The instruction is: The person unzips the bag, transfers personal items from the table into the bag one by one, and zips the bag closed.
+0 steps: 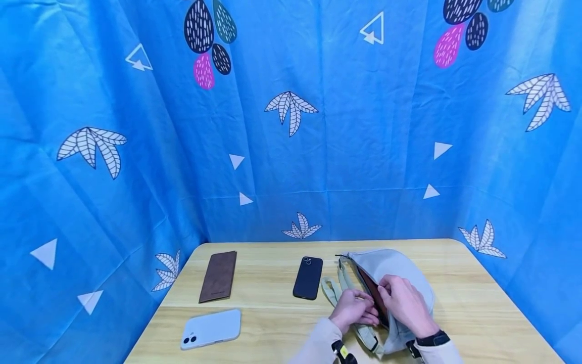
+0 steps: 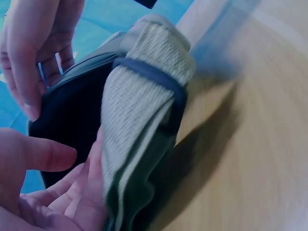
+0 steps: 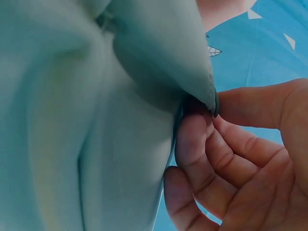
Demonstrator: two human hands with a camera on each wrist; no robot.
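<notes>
A grey sling bag with a pale green webbing strap lies at the right of the table, its zip opening parted and a brown-red lining showing inside. My right hand pinches the far lip of the opening between thumb and fingers; the right wrist view shows this grip on the bag's edge. At the near side of the opening is my left hand. Its fingers touch the bag beside the folded strap, and its thumb stands apart before the dark opening. The bag's inside is mostly hidden.
On the wooden table a black phone lies left of the bag. Farther left are a brown wallet and a light blue phone. A blue patterned curtain stands around the table's back and sides.
</notes>
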